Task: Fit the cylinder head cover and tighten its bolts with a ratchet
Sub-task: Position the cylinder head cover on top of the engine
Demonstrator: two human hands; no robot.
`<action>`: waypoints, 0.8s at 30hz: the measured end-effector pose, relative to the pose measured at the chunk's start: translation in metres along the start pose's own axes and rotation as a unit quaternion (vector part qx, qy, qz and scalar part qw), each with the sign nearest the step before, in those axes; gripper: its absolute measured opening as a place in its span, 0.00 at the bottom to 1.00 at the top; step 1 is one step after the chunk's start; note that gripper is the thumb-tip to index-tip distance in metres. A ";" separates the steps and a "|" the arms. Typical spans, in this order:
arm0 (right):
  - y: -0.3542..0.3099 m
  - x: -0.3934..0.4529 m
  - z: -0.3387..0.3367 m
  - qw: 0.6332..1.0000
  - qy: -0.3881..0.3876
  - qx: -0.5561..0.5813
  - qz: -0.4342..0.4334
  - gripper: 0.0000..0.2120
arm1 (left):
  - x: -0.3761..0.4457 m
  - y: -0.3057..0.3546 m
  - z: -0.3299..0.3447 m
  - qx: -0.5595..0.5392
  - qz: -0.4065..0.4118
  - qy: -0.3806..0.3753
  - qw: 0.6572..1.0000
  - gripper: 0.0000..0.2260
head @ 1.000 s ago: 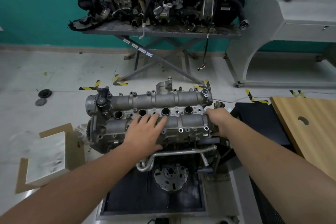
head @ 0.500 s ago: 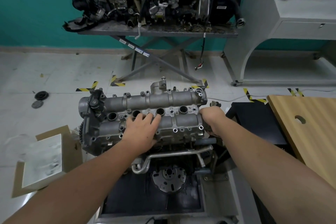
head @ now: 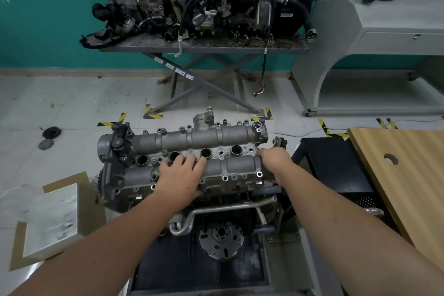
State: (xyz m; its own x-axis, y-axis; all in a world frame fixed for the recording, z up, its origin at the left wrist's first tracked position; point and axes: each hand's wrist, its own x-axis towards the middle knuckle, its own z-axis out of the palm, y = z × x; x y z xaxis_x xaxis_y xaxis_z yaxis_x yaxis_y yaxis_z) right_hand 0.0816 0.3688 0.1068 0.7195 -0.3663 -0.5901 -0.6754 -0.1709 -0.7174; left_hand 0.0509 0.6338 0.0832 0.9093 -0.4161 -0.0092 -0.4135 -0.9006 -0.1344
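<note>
Gripping ribbed cast-metal cylinder head cover (head: 192,142)

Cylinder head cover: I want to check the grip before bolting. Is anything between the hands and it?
Nothing visible. The left hand presses directly on the cylinder head cover, and the right hand grips its right end.

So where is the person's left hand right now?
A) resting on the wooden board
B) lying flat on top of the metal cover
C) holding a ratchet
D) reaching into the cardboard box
B: the left hand lies with straight fingers spread across the top of the cylinder head cover, beside its round holes, and no tool is in it.
</note>
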 end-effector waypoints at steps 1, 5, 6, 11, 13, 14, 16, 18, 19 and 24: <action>0.001 -0.002 0.000 1.000 -0.010 0.011 0.004 0.09 | 0.000 0.000 0.000 0.000 0.000 -0.003 1.000 0.41; 0.003 -0.003 -0.002 0.999 -0.031 0.030 0.011 0.07 | 0.002 -0.001 0.000 -0.004 0.000 -0.021 1.000 0.42; 0.002 -0.003 -0.002 0.999 -0.031 0.035 0.012 0.06 | 0.003 -0.001 0.000 -0.004 -0.002 -0.024 1.000 0.42; 0.002 -0.005 -0.003 0.999 -0.034 0.029 0.014 0.05 | 0.002 -0.001 -0.003 0.003 -0.004 -0.030 1.000 0.43; 0.003 -0.003 -0.003 0.999 -0.030 0.019 0.010 0.07 | 0.002 -0.001 -0.004 0.000 -0.006 -0.032 0.999 0.43; 0.003 -0.003 -0.003 0.999 -0.030 0.016 0.006 0.07 | 0.002 -0.001 -0.005 -0.004 -0.008 -0.034 0.999 0.43; 0.005 -0.005 -0.005 0.999 -0.032 0.020 -0.005 0.11 | 0.002 0.000 -0.006 -0.012 -0.010 -0.038 0.999 0.43; 0.011 -0.008 -0.008 0.998 -0.045 0.045 -0.010 0.18 | 0.002 0.001 -0.006 -0.017 -0.015 -0.038 0.999 0.43; 0.016 -0.012 -0.010 0.995 -0.058 0.076 -0.003 0.22 | 0.002 0.002 -0.006 -0.020 -0.018 -0.038 0.999 0.43; 0.041 -0.023 -0.007 0.972 -0.094 0.214 0.015 0.20 | 0.004 0.002 -0.005 -0.022 -0.024 -0.040 0.999 0.43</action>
State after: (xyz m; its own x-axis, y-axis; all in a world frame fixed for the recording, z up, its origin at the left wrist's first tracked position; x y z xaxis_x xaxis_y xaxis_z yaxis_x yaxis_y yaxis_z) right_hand 0.0366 0.3638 0.0936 0.7446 -0.1842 -0.6416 -0.5965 0.2478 -0.7634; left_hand 0.0537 0.6295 0.0875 0.9281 -0.3631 -0.0822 -0.3699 -0.9243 -0.0937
